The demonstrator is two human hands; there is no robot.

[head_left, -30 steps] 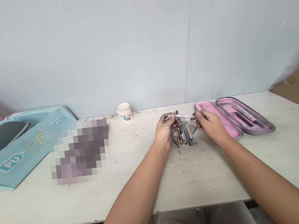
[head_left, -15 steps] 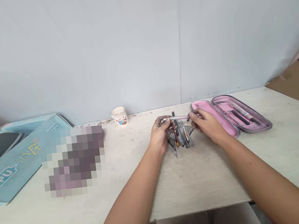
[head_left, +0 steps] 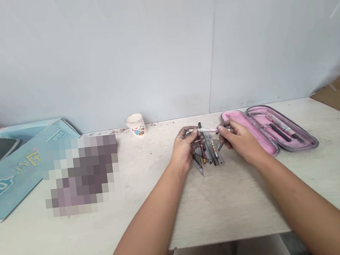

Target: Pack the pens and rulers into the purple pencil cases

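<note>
Pen pinched at both ends, left hand and right hand gripping (fingers curled), above rulers

Two bare arms reach forward from the person at the bench and angle in toward each other, the left forearm slanting up and rightward, the right forearm up and leftward. The left hand is turned inward, its fingers curled over and pinched against the thumb. The right hand mirrors it, its fingers pinching toward the left. Both wrists are slightly bent, and the hands are near each other without touching.
</note>
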